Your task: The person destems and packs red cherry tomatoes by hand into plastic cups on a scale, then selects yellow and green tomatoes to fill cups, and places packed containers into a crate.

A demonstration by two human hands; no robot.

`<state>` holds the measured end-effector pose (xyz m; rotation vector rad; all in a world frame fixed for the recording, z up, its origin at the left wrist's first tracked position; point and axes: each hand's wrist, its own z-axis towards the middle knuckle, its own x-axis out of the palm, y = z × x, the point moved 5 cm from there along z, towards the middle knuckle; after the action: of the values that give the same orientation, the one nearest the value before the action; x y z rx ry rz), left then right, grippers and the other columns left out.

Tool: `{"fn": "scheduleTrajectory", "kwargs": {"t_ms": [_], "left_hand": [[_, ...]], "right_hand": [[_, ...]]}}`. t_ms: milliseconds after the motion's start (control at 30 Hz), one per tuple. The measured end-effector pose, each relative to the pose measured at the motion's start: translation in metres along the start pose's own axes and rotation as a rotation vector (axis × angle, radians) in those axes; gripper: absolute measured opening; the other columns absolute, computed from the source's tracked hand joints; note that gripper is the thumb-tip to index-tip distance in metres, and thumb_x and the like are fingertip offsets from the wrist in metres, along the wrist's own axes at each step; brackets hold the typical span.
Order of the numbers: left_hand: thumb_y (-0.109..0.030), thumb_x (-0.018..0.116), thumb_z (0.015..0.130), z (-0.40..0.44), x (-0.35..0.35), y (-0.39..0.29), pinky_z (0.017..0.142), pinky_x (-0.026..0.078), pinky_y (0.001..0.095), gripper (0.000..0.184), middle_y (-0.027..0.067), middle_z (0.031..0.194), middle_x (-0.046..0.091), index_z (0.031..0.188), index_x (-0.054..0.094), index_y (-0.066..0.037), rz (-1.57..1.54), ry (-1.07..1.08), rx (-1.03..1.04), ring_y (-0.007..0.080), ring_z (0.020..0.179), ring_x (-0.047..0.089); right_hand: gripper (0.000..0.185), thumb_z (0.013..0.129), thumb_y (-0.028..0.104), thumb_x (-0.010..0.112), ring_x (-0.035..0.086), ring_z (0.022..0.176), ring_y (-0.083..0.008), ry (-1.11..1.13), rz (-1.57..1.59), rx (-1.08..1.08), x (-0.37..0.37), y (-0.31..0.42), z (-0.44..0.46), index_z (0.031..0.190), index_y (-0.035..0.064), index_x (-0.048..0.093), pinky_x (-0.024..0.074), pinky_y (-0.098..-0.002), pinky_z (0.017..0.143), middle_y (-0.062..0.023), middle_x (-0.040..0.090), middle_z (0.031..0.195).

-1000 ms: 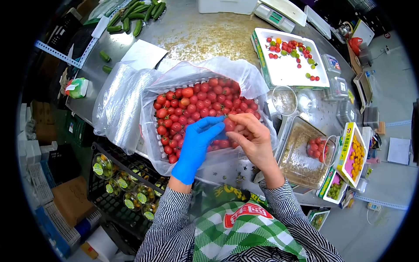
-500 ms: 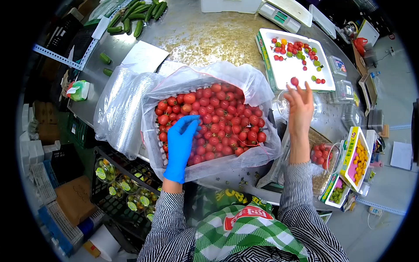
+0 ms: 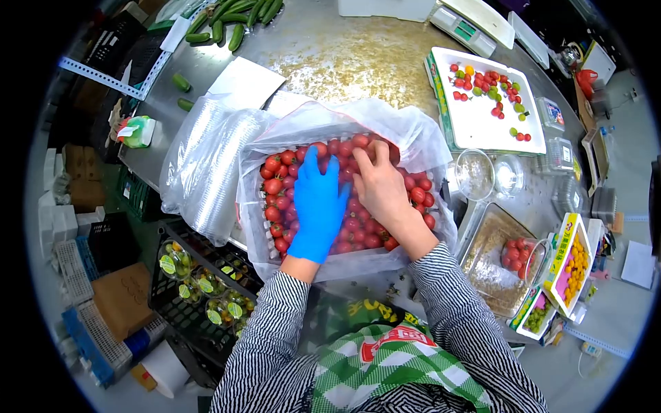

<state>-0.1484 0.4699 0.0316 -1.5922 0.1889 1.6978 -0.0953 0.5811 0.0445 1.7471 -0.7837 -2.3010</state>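
Small red tomatoes (image 3: 274,186) fill a crate lined with a translucent white plastic bag (image 3: 423,141). My left hand (image 3: 318,206), in a blue glove, lies over the left half of the tomatoes with its fingers spread, touching them. Close beside it, my bare right hand (image 3: 382,189) reaches into the tomatoes from the right, fingers apart and slightly bent. Nothing held shows in either hand, though the undersides are hidden. At the back right, a white foam tray (image 3: 475,124) holds scattered red, green and orange tomatoes.
Stacked clear plastic tubs in a bag (image 3: 213,158) lie left of the crate. Cucumbers (image 3: 237,14) sit at the back. Right are an open clear tub (image 3: 475,175), a tub of tomatoes (image 3: 516,256) and a box of yellow tomatoes (image 3: 575,265). A scale (image 3: 465,31) stands behind.
My right hand has come back from near the white tray, where a tomato was at its fingertips, into the crate. My left hand has moved right and further in. The view has shifted slightly.
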Motion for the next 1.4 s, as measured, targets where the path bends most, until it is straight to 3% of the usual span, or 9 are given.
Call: {"fn": "scheduleTrajectory", "kwargs": {"t_ms": [233, 367, 533, 767, 867, 900, 1000, 1167, 1400], "left_hand": [[-0.028, 0.073, 0.073, -0.007, -0.011, 0.013, 0.089, 0.045, 0.0446, 0.049, 0.0167, 0.125, 0.046, 0.116, 0.055, -0.012, -0.088, 0.088, -0.188, 0.0359, 0.112, 0.046], [-0.027, 0.074, 0.073, -0.009, -0.014, 0.015, 0.088, 0.044, 0.0463, 0.052, 0.0159, 0.115, 0.048, 0.118, 0.054, -0.011, -0.136, -0.075, -0.142, 0.0356, 0.109, 0.046], [-0.019, 0.073, 0.074, -0.012, -0.002, 0.019, 0.088, 0.044, 0.0425, 0.053, 0.0137, 0.113, 0.05, 0.123, 0.053, -0.014, -0.293, 0.114, -0.114, 0.0335, 0.108, 0.048], [-0.014, 0.068, 0.077, -0.032, -0.006, 0.018, 0.078, 0.049, 0.0345, 0.044, 0.0088, 0.106, 0.058, 0.12, 0.057, -0.013, -0.596, 0.157, -0.1, 0.0252, 0.094, 0.059], [-0.014, 0.064, 0.08, -0.047, -0.011, 0.027, 0.075, 0.05, 0.0324, 0.04, 0.0076, 0.104, 0.06, 0.119, 0.056, -0.011, -1.44, 0.441, -0.729, 0.0196, 0.092, 0.059], [-0.016, 0.06, 0.083, -0.048, -0.014, 0.029, 0.078, 0.05, 0.033, 0.036, 0.0083, 0.1, 0.062, 0.119, 0.056, -0.012, -1.673, 0.394, -0.795, 0.0153, 0.09, 0.059], [-0.028, 0.053, 0.087, -0.057, -0.002, 0.042, 0.081, 0.05, 0.0356, 0.041, 0.0139, 0.111, 0.06, 0.122, 0.051, -0.005, -2.165, 0.431, -0.885, 0.0226, 0.1, 0.059], [-0.03, 0.05, 0.09, -0.062, 0.0, 0.037, 0.085, 0.05, 0.0375, 0.046, 0.0188, 0.121, 0.054, 0.126, 0.047, -0.002, -2.145, 0.259, -0.929, 0.0276, 0.11, 0.055], [-0.036, 0.049, 0.09, -0.061, 0.0, 0.035, 0.05, 0.042, 0.0197, 0.048, 0.0151, 0.111, 0.058, 0.124, 0.052, -0.003, -2.321, 0.256, -1.155, 0.0172, 0.086, 0.056]], "right_hand": [[0.018, 0.079, 0.01, 0.066, 0.061, 0.072, -0.0289, -0.006, 0.173, -0.048, -0.024, -0.013, -0.022, 0.094, 0.0035, 0.059, 0.0507, -0.037, 0.061, -0.0129, 0.053, 0.104], [0.03, 0.079, 0.012, 0.067, 0.062, 0.069, -0.0252, -0.136, 0.175, 0.061, -0.018, -0.033, 0.005, 0.105, 0.0033, 0.056, 0.0502, -0.0365, 0.064, -0.0157, 0.055, 0.103], [0.039, 0.077, 0.014, 0.067, 0.058, 0.09, -0.0411, 0.004, 0.208, 0.151, -0.011, -0.026, 0.005, 0.111, 0.0049, 0.051, 0.0508, -0.0478, 0.073, -0.0188, 0.05, 0.112], [0.033, 0.075, 0.01, 0.067, 0.062, 0.079, -0.0305, 0.139, 0.229, -0.051, -0.014, -0.005, -0.032, 0.106, 0.0065, 0.055, 0.0518, -0.0402, 0.063, -0.0117, 0.053, 0.105], [0.031, 0.08, 0.009, 0.066, 0.061, 0.069, -0.0183, 0.208, 0.71, 0.248, -0.012, -0.016, -0.036, 0.109, 0.006, 0.056, 0.0494, -0.0311, 0.055, -0.0079, 0.058, 0.097], [0.028, 0.085, 0.01, 0.064, 0.056, 0.064, -0.0077, 0.295, 1.02, 0.536, -0.012, -0.018, -0.039, 0.111, 0.005, 0.056, 0.0449, -0.0221, 0.051, -0.0044, 0.061, 0.091], [0.029, 0.087, 0.01, 0.064, 0.054, 0.063, -0.0051, 0.139, 1.2, 0.564, -0.016, -0.01, -0.041, 0.114, 0.0039, 0.054, 0.0439, -0.0188, 0.051, -0.0029, 0.061, 0.092], [0.035, 0.081, 0.01, 0.069, 0.055, 0.065, -0.0087, 0.14, 0.91, 0.179, -0.014, 0.052, -0.041, 0.113, 0.0011, 0.057, 0.0464, -0.0244, 0.058, -0.0069, 0.06, 0.104], [0.025, 0.083, 0.024, 0.063, 0.063, 0.078, -0.037, -0.117, -0.025, 0.106, 0.01, 0.012, 0.026, 0.093, 0.0012, 0.065, 0.0506, -0.0453, 0.068, -0.0153, 0.061, 0.089]]}}
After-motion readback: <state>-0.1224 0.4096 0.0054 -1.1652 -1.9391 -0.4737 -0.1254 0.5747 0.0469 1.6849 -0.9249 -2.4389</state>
